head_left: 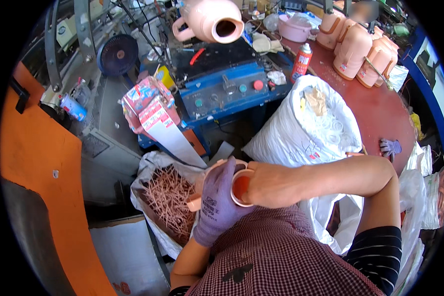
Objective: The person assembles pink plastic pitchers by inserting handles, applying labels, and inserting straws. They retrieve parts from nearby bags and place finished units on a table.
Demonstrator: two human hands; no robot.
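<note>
Left hand [217,204] grips pink jug shell [232,185], mouth facing right, long axis roughly horizontal.

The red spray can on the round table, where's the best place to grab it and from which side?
Grip the red spray can around the middle of its body, coming from the near, open side of the table. It stands upright and is a plain cylinder, so a wrap grip suits it. The blue machine crowds its left, and the pink jugs stand apart to its right.
</note>
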